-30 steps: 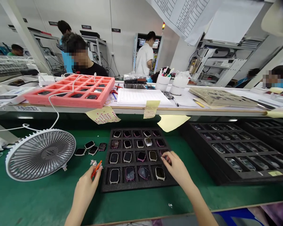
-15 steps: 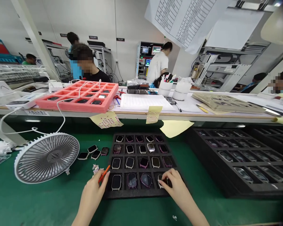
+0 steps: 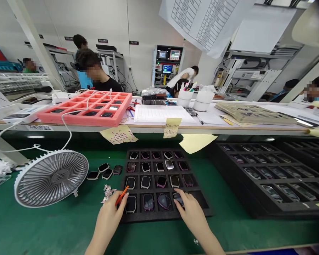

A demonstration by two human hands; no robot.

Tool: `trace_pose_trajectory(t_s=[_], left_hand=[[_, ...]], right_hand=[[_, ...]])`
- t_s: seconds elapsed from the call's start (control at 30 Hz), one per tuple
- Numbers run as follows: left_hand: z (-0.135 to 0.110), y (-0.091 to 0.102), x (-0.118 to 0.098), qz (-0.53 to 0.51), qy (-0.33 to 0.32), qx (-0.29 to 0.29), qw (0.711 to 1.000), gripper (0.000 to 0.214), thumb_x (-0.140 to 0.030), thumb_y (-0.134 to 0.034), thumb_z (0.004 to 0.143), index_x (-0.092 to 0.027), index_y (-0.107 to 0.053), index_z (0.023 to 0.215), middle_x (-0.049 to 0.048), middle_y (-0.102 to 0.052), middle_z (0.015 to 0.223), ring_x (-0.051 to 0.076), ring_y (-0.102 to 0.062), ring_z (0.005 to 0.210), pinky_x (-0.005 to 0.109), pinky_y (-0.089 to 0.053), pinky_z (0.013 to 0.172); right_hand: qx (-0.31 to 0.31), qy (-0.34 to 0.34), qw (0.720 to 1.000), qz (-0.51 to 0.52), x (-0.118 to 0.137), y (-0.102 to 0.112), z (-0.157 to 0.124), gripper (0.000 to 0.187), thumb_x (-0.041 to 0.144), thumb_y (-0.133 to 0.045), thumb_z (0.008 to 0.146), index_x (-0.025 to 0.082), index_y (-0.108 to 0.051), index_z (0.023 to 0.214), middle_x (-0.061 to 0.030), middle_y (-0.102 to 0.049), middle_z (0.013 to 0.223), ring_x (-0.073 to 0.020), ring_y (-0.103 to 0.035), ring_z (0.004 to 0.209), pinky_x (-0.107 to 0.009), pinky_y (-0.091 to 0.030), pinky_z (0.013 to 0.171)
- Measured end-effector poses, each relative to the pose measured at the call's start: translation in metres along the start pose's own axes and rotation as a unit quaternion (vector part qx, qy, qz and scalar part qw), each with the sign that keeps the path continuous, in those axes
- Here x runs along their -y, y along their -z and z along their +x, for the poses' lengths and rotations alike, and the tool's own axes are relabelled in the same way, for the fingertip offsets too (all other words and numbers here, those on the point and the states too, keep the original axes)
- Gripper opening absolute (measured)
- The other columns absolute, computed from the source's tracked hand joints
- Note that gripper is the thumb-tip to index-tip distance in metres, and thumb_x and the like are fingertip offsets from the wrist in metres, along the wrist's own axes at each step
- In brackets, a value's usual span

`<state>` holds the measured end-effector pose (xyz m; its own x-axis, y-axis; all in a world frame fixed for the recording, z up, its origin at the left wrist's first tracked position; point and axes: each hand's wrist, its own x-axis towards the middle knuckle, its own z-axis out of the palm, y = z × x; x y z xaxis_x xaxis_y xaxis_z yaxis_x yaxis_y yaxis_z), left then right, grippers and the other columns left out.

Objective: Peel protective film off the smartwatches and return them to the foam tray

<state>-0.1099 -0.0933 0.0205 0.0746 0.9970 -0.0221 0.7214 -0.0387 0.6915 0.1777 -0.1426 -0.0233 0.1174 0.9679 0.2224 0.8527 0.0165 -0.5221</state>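
Observation:
A black foam tray [image 3: 166, 216] with rows of square compartments holds several smartwatch cases with dark screens and silver or purplish frames. My left hand [image 3: 108, 212] is at the tray's left front edge, closed round a thin orange tool [image 3: 123, 194] that points up and to the right; its exact kind I cannot make out. In the front row, the thumb and fingers of my right hand [image 3: 190, 209] grip a smartwatch case [image 3: 178, 199], partly hidden by the fingers. Beside that hand, the front right compartment is bare.
Loose watch cases [image 3: 103, 171] and small pale scraps [image 3: 107, 193] lie left of the tray. A white fan [image 3: 51, 179] stands further left. Deeper black trays [image 3: 260, 205] are on the right. Above, a shelf bears a pink foam tray [image 3: 82, 120]. People work behind.
My right hand has shifted slightly left, its fingers now over the upper part of the watch case. My left hand has edged right with the orange tool. The whole view has shifted slightly.

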Motion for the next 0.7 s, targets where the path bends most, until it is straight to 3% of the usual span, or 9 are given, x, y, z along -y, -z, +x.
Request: trace_pose_trajectory(t_s=[0.1,0.17,0.23,0.37,0.43,0.53,0.7], left_hand=[[-0.004,0.001,-0.014,-0.074,-0.01,0.044,0.996,0.04,-0.054,-0.035,0.089,-0.02,-0.056,0.095,-0.0002,-0.055,0.068,0.014,-0.049,0.056,0.022,-0.033,0.054],[-0.008,0.0,-0.031,-0.144,-0.03,0.091,0.985,0.043,-0.054,-0.033,0.09,-0.019,-0.056,0.097,-0.0019,-0.048,0.064,0.013,-0.044,0.056,0.021,-0.03,0.053],[-0.013,-0.004,-0.052,-0.209,-0.063,0.154,0.964,0.042,-0.052,-0.033,0.092,-0.018,-0.057,0.093,-0.0026,-0.045,0.063,0.011,-0.041,0.057,0.021,-0.029,0.055],[-0.02,-0.018,-0.089,-0.28,-0.097,0.244,0.923,0.041,-0.048,-0.035,0.093,-0.015,-0.057,0.084,-0.0048,-0.039,0.056,0.009,-0.034,0.053,0.021,-0.026,0.052],[-0.021,-0.023,-0.099,-0.293,-0.102,0.249,0.918,0.042,-0.048,-0.036,0.093,-0.015,-0.057,0.079,-0.0051,-0.038,0.054,0.008,-0.032,0.051,0.021,-0.025,0.051],[-0.02,-0.027,-0.101,-0.299,-0.102,0.245,0.916,0.043,-0.048,-0.036,0.092,-0.014,-0.055,0.074,-0.0048,-0.038,0.054,0.008,-0.032,0.05,0.021,-0.026,0.051],[-0.02,-0.027,-0.096,-0.301,-0.093,0.242,0.918,0.042,-0.047,-0.037,0.092,-0.013,-0.055,0.073,-0.0046,-0.039,0.053,0.008,-0.033,0.049,0.021,-0.026,0.049]], right_hand=[[0.013,-0.039,0.988,0.147,0.006,0.008,0.008,0.031,0.042,-0.043,0.089,0.023,-0.06,0.106,-0.0089,-0.063,0.087,-0.0242,-0.058,0.075,-0.036,-0.047,0.065],[0.026,-0.08,0.953,0.289,0.017,0.016,0.012,0.033,0.048,-0.049,0.087,0.023,-0.059,0.106,-0.0067,-0.06,0.085,-0.0193,-0.055,0.068,-0.03,-0.045,0.06],[0.053,-0.11,0.882,0.456,0.035,0.023,0.015,0.034,0.05,-0.055,0.084,0.023,-0.056,0.105,-0.0029,-0.057,0.078,-0.014,-0.049,0.06,-0.025,-0.04,0.051],[0.095,-0.137,0.697,0.697,0.074,0.028,0.023,0.027,0.044,-0.06,0.083,0.024,-0.05,0.097,0.0041,-0.047,0.06,-0.009,-0.042,0.05,-0.018,-0.032,0.042],[0.107,-0.153,0.65,0.737,0.088,0.027,0.026,0.027,0.043,-0.063,0.081,0.023,-0.048,0.092,0.0054,-0.046,0.058,-0.0064,-0.037,0.042,-0.015,-0.025,0.035],[0.111,-0.172,0.637,0.743,0.097,0.026,0.029,0.028,0.042,-0.064,0.08,0.023,-0.047,0.092,0.0076,-0.045,0.054,-0.0037,-0.03,0.035,-0.013,-0.02,0.03],[0.106,-0.16,0.662,0.725,0.096,0.023,0.03,0.03,0.045,-0.063,0.081,0.021,-0.047,0.091,0.0089,-0.044,0.047,-0.0038,-0.03,0.029,-0.013,-0.024,0.027]])
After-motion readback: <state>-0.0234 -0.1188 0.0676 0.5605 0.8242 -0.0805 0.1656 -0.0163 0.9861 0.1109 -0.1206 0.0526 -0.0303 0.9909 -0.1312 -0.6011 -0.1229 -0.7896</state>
